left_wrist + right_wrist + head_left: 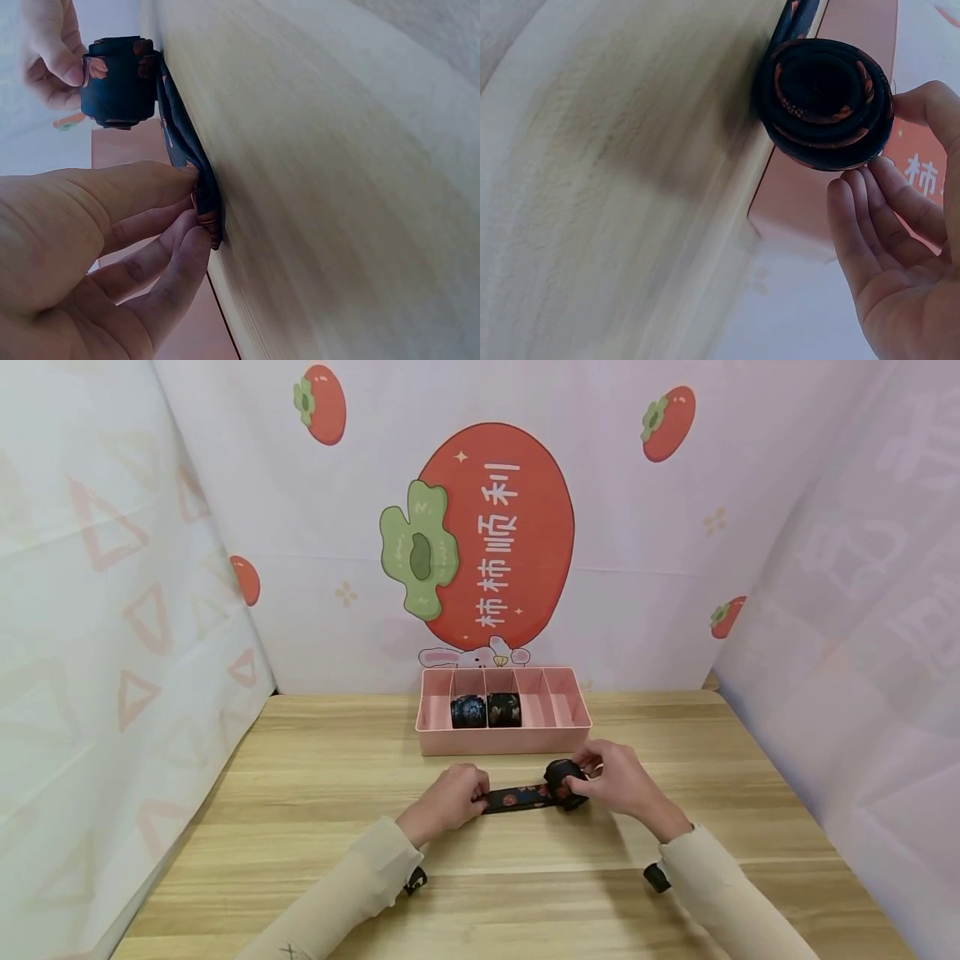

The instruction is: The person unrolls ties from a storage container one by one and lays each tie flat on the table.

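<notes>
A dark necktie with orange flowers lies stretched between the hands, its right part wound into a thick roll. My left hand pinches the flat free end near the tabletop; the left wrist view shows thumb and fingertips on the folded fabric. With thumb and fingers, my right hand holds the roll from its right side. Spiral layers of cloth show in the right wrist view. Behind the hands, a pink divided box contains a blue patterned roll and a black patterned roll in separate compartments.
A dark patterned item shows beside the left sleeve, and another dark item beside the right sleeve; both are partly hidden. The wooden table meets a white persimmon-print cloth at the back and sides.
</notes>
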The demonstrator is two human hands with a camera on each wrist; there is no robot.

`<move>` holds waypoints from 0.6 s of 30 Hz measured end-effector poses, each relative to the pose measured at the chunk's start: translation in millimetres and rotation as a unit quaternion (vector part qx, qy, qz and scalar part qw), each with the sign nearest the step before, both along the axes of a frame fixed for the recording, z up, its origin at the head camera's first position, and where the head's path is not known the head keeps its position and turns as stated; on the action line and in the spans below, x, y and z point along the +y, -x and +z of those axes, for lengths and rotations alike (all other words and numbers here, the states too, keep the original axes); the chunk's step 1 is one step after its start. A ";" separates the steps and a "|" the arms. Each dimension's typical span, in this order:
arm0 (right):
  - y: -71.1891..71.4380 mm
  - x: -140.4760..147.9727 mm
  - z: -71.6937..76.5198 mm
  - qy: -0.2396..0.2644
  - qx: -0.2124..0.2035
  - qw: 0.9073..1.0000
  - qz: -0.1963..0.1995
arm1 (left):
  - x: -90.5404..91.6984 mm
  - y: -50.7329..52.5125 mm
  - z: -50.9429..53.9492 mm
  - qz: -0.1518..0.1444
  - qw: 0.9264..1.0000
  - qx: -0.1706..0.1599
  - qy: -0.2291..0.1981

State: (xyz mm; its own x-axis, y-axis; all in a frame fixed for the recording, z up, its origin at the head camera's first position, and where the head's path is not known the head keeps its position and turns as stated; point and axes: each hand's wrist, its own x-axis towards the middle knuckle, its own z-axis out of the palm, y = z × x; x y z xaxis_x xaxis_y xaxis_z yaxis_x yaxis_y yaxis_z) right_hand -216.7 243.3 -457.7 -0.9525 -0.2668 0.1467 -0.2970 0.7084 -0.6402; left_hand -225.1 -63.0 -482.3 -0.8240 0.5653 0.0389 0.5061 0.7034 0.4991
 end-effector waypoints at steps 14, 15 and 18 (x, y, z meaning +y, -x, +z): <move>3.6 20.0 -15.0 0.036 -0.017 0.999 -0.014 | -18.8 5.5 -4.1 0.001 1.000 0.022 0.012; 4.2 19.4 -15.0 0.038 -0.017 0.999 -0.011 | -19.7 5.4 -3.6 -0.001 1.000 0.024 0.013; 6.6 15.0 -11.6 0.037 -0.003 0.999 -0.003 | -21.1 4.9 -2.2 -0.005 1.000 0.025 0.012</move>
